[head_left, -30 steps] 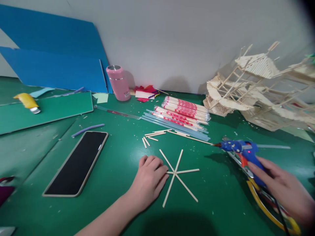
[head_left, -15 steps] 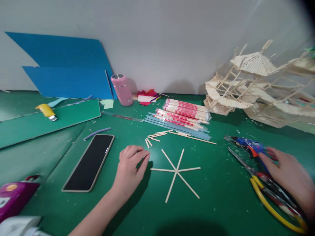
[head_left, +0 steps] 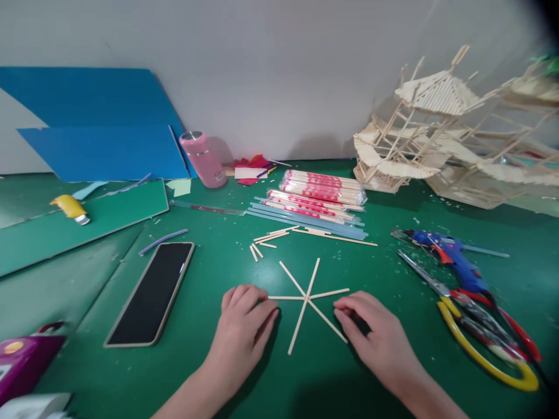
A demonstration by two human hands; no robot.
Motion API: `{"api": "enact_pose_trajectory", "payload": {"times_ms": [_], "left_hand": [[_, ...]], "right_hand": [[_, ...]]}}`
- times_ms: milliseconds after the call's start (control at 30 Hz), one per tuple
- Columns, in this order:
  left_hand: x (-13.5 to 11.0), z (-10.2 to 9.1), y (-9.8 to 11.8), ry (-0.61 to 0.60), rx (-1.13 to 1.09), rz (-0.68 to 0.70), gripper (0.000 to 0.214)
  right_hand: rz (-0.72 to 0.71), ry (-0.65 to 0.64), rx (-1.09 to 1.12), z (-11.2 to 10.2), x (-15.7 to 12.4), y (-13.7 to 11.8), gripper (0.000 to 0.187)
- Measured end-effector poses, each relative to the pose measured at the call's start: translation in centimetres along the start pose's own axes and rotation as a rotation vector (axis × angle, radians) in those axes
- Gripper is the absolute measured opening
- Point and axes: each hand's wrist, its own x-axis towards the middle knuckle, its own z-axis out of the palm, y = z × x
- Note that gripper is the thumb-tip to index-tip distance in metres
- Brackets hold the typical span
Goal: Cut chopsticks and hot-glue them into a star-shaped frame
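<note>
Phone (head_left: 151, 294) flat at left. Left hand (head_left: 247, 320) is back at the stick star's (head_left: 307, 298) left tip, fingers bent, thumb near forefinger; can't tell if they pinch the stick. Star lies flat on the table (head_left: 218, 256), near side, between the hands. Right hand (head_left: 378, 334) now just right of it, thumb and forefinger close; can't tell if they meet. Glue gun (head_left: 454, 256) released, far right, leaving both hands at the star.

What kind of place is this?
It looks like a craft table, maybe in a workshop or classroom. You can tell from the blue glue gun, the star of sticks and the big wooden model.
</note>
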Motion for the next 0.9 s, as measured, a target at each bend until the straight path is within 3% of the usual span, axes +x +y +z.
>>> {"api": "enact_pose_trajectory", "payload": {"times_ms": [333,600,733,900], "left_hand": [[2.4,1.4,0.8,-0.155,-0.022,0.015,0.019],[2.7,1.9,0.3,-0.171,-0.029,0.011,0.018],[2.8,1.9,0.0,-0.165,-0.054,0.011,0.018],[2.6,1.6,0.0,-0.127,-0.11,-0.004,0.017]], "right_hand": [[0.015,-0.038,-0.219,2.3,0.8,-1.1,0.011],[-0.01,-0.037,-0.244,2.7,0.8,-1.5,0.009],[0.011,0.005,-0.129,1.6,1.1,-1.1,0.009],[0.107,0.173,-0.067,-1.8,2.6,1.0,0.01]]}}
